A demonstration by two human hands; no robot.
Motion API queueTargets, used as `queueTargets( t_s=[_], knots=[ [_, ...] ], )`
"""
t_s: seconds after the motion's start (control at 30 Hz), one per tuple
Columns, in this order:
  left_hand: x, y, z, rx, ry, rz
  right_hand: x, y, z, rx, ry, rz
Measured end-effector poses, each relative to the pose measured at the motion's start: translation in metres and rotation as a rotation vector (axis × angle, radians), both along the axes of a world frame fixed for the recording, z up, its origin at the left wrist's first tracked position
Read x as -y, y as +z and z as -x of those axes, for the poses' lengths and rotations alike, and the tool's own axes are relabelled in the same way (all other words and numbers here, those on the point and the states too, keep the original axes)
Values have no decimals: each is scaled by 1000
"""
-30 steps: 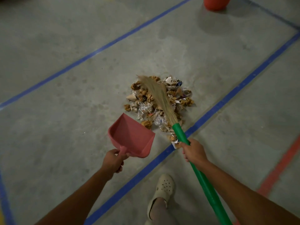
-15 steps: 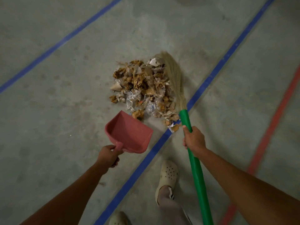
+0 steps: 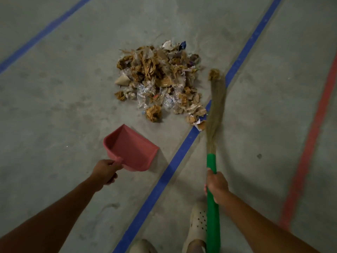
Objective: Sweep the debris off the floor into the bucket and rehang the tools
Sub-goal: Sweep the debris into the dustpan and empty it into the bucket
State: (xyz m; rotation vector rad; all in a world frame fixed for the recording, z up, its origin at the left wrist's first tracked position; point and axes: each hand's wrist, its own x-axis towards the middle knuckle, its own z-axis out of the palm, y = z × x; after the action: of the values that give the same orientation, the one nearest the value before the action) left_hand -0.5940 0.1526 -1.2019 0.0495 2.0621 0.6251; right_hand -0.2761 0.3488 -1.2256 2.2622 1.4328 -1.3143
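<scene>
None of the debris pile (image 3: pixel 158 83) at center frame had made it into your pink dustpan (image 3: pixel 131 148) yet, with your left hand (image 3: pixel 105 172) gripping its handle lower left and your right hand (image 3: pixel 217 185) wrapped round the green broom (image 3: pixel 211 159) lower right, bucket nowhere in view.

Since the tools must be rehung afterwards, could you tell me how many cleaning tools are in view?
2. A pink dustpan held by the left hand and a green-handled broom gripped by the right hand, right of the debris pile. Others may lie outside the frame.
</scene>
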Motion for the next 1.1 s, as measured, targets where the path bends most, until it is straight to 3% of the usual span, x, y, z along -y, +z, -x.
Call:
queueTargets(
  t_s=[0.13, 0.5, 0.73, 1.1],
  knots=[
    [-20, -32, 25, 7, -75, 1, 1, -38, 2, 14, 162, 18],
    [-140, -70, 34, -43, -242, -62, -69, -40, 6, 93, 531, -64],
    [-172, -86, 9, -41, -189, -170, -67, -34, 0, 104, 748, -78],
    [-156, -79, -12, 33, -5, -207, -6, -1, -52, 133, 729, -279]
  ],
)
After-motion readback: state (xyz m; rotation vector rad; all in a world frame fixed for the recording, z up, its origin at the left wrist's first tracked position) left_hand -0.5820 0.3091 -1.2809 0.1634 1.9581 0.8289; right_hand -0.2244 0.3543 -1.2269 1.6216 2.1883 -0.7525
